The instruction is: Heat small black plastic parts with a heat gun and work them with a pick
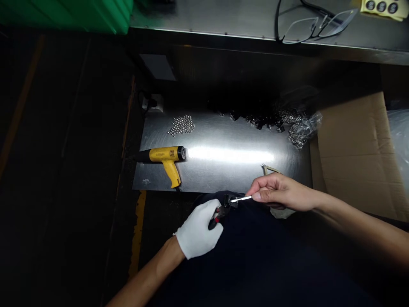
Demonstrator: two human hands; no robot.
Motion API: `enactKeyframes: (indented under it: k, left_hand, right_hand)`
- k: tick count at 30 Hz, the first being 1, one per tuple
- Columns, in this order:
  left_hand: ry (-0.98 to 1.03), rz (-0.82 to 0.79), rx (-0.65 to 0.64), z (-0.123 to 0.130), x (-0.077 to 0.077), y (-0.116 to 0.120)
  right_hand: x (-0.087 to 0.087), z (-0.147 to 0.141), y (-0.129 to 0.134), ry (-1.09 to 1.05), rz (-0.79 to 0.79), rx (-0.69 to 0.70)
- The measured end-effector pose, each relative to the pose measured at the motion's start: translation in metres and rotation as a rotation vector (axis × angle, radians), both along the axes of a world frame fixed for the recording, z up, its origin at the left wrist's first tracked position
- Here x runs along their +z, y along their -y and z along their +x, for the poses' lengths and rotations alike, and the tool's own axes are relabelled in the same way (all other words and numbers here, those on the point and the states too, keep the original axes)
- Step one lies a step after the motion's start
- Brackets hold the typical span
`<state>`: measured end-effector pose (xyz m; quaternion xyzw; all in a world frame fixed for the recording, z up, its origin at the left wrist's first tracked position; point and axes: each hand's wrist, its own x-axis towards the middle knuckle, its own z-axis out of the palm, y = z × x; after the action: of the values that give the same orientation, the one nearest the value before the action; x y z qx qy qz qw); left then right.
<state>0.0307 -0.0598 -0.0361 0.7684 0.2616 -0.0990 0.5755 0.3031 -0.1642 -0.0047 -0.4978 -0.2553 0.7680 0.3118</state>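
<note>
White slender rod [241, 198] sits pinched between thumb and forefinger of the bare right hand [281, 192], its tip at the black head of red-handled pliers [220, 213], clenched in the white-gloved left hand [198, 228], over dark clothing [255, 256] just below a steel bench top [220, 179].

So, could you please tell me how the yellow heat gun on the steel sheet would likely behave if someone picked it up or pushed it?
The yellow-and-black plastic heat gun looks rigid. Lying on its side on the polished steel sheet, it would probably slide when pushed. Its jutting pistol grip should stop it rolling.
</note>
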Motion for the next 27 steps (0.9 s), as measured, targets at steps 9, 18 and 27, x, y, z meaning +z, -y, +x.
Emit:
enactKeyframes:
  k: [9,18,27]
  left_hand:
    - [0.024,-0.037,-0.115,0.019,0.005,-0.010]
    - [0.019,-0.051,-0.271,0.048,0.003,-0.007]
    - [-0.032,-0.077,-0.491,0.097,-0.002,0.017]
  right_hand:
    - [0.014,-0.005,0.021,-0.121,-0.135,-0.249]
    - [0.010,-0.008,0.064,-0.172,-0.152,-0.483]
    - [-0.005,-0.005,0.130,-0.256,-0.107,-0.758]
